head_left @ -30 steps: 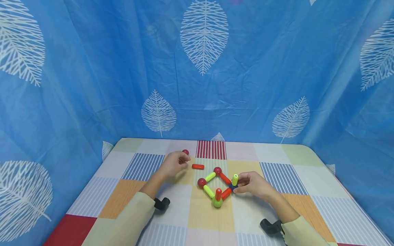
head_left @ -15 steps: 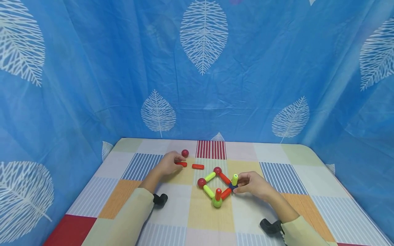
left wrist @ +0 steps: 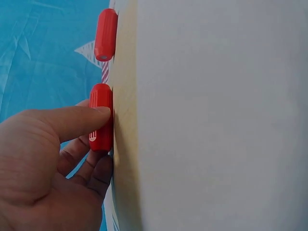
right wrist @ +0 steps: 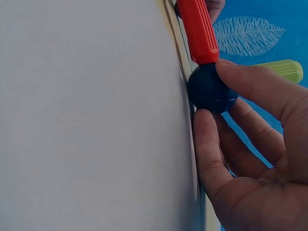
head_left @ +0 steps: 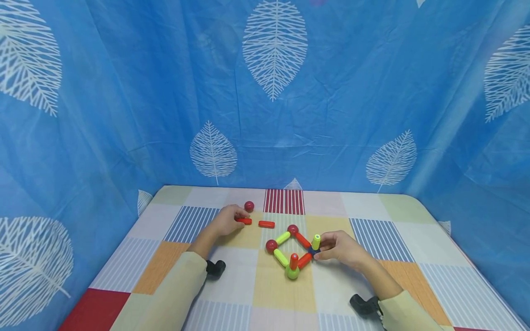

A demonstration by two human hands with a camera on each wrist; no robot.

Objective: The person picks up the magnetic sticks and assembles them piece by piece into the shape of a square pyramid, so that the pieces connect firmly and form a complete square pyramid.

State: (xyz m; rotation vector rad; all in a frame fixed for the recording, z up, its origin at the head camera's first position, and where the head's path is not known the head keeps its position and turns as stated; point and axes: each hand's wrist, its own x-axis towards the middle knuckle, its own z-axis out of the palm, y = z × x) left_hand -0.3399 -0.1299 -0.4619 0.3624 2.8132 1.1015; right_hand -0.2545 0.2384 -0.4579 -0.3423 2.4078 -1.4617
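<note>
My left hand [head_left: 227, 220] pinches a short red rod [left wrist: 101, 130] between thumb and fingers, low at the tabletop. A second red rod [head_left: 267, 224] lies just right of it, and a loose red ball [head_left: 249, 206] sits behind. With thumb and fingers, my right hand [head_left: 341, 248] holds the dark blue ball [right wrist: 211, 89] at the right corner of a four-sided frame. Red and yellow-green rods join its balls: two red balls [head_left: 271, 246], one green ball [head_left: 292, 272] and the blue one. A yellow-green rod [head_left: 316, 242] stands on the blue ball, and a red rod [head_left: 294, 261] on the green ball.
A patchwork-patterned cloth [head_left: 285, 294] covers the table. Blue curtains with white leaf prints [head_left: 275, 50] enclose its back and sides. Each wrist carries a black camera mount [head_left: 216, 269].
My left hand has drawn back slightly to the left, and the red rod in its fingers has come into sight. The red ball is more exposed. My right hand stays on the blue ball.
</note>
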